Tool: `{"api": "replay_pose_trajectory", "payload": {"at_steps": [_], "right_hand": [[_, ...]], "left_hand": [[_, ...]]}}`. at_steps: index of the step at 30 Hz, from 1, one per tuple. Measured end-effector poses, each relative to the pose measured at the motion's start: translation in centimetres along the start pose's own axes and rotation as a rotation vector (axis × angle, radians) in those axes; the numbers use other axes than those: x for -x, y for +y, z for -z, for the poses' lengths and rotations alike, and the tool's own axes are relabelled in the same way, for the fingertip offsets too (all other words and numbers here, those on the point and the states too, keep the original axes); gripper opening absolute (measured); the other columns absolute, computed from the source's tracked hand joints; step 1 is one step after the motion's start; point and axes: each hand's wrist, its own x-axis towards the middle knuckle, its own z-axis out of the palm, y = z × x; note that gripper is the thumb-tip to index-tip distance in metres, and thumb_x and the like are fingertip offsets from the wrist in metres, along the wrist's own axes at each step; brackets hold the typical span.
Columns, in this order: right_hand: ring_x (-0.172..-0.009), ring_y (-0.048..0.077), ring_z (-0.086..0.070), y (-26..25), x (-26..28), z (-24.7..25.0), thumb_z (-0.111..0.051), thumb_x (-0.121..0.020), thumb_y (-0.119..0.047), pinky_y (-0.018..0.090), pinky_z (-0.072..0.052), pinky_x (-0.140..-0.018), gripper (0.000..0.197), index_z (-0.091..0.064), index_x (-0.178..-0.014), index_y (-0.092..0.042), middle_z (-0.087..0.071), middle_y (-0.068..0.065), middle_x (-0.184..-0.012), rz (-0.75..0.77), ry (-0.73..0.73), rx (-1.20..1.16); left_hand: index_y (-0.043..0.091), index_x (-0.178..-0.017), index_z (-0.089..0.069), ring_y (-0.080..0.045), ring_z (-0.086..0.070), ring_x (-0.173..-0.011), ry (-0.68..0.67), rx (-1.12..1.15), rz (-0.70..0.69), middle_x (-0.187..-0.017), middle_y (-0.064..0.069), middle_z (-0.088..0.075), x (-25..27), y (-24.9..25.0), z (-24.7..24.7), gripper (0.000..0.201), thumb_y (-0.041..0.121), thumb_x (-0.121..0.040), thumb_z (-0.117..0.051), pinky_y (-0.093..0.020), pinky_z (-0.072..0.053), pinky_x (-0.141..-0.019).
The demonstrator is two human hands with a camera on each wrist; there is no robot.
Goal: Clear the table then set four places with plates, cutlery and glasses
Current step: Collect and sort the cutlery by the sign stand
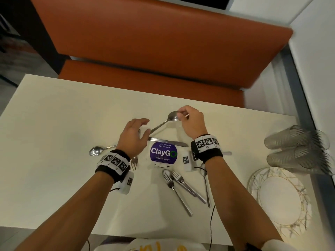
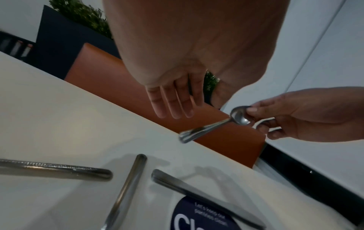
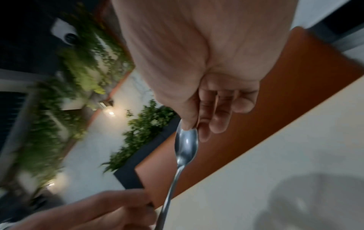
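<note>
From the head view, a spoon [image 1: 164, 122] is being pinched by its bowl between the thumb and fingers of the right hand [image 1: 190, 122], lifted off the cream surface [image 1: 63, 124], its handle slanting down toward the left hand [image 1: 134, 136]. The left hand is being held with fingers loosely apart above the surface, and the handle's end is being hidden behind it; contact cannot be told. A knife [image 1: 168, 142] is lying across the top of a purple ClayGo sticker [image 1: 163, 153]. A second spoon [image 1: 98, 150] is partly being covered by the left wrist, and a fork [image 1: 134, 163] beside it is showing only its tines. Two forks [image 1: 183, 187] are lying near the front edge. At the right, plates [image 1: 282, 198] are being cut off by the frame, and the stacked glasses [image 1: 297, 147] are blurred.

From the left wrist, the left hand's fingers [image 2: 173, 101] are being shown straight and empty, the spoon's handle end [image 2: 189, 135] hanging just apart from them.

From the right wrist, the spoon bowl [image 3: 187, 144] is being clamped at its tip; the background is blurred.
</note>
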Motion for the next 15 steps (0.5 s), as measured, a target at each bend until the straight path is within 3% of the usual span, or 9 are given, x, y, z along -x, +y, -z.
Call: {"api": "replay_pose_trajectory", "payload": {"at_steps": [2,5,8,10,12,15], "right_hand": [[-0.084,0.003,-0.060,-2.2,1.3,-1.3,-0.064,-0.096,-0.019,0.008,-0.040,-0.070,0.011,-0.072,-0.103,-0.015,-0.069,-0.006,-0.095,0.079,-0.071,-0.020],[-0.081,0.000,-0.060,-4.8,3.0,-3.9,-0.065,-0.096,-0.019,0.007,-0.041,-0.068,0.010,-0.073,-0.101,-0.016,-0.070,-0.007,-0.092,0.152,-0.125,-0.052],[-0.075,0.000,-0.060,-6.6,4.5,-6.7,-0.066,-0.094,-0.019,0.010,-0.044,-0.067,0.009,-0.073,-0.099,-0.017,-0.069,-0.008,-0.089,0.187,-0.159,-0.089],[-0.072,0.004,-0.061,-7.5,5.3,-8.5,-0.067,-0.094,-0.023,0.021,-0.051,-0.068,0.010,-0.072,-0.101,-0.019,-0.069,-0.006,-0.087,0.194,-0.176,-0.109],[-0.073,0.004,-0.060,-8.3,5.8,-10.2,-0.065,-0.095,-0.026,0.022,-0.052,-0.070,0.012,-0.071,-0.103,-0.019,-0.069,-0.005,-0.089,0.196,-0.206,-0.105],[-0.079,0.008,-0.062,-8.8,6.4,-13.2,-0.063,-0.096,-0.022,0.026,-0.054,-0.076,0.011,-0.072,-0.102,-0.018,-0.070,-0.005,-0.091,0.201,-0.275,-0.065]], "left_hand": [[0.019,-0.134,-0.062,-0.007,-0.063,-0.104,-0.071,0.104,0.037,-0.114,0.009,-0.070,0.6,0.4,0.0,0.035,0.029,-0.100,-0.064,-0.019,-0.046,-0.089],[0.019,-0.116,-0.066,-0.007,-0.070,-0.077,-0.097,0.235,0.083,-0.086,0.006,-0.074,2.2,0.2,0.1,0.018,0.029,-0.107,-0.054,-0.023,-0.054,-0.077],[0.016,-0.101,-0.066,-0.006,-0.054,-0.055,0.009,0.299,0.128,-0.068,0.003,-0.061,4.5,-0.6,0.7,0.023,0.021,-0.110,-0.045,-0.016,-0.045,-0.058],[0.015,-0.099,-0.065,-0.010,-0.048,-0.057,0.040,0.321,0.213,-0.070,0.000,-0.056,5.9,-1.7,1.5,0.025,0.019,-0.110,-0.043,-0.014,-0.041,-0.054],[0.014,-0.101,-0.066,-0.013,-0.048,-0.059,0.059,0.335,0.300,-0.073,-0.002,-0.056,7.0,-3.4,2.6,0.027,0.020,-0.110,-0.042,-0.013,-0.040,-0.054],[0.015,-0.102,-0.069,-0.012,-0.048,-0.058,0.118,0.408,0.445,-0.073,0.003,-0.056,8.6,-6.3,4.3,0.029,0.023,-0.110,-0.042,-0.024,-0.042,-0.058]]}}
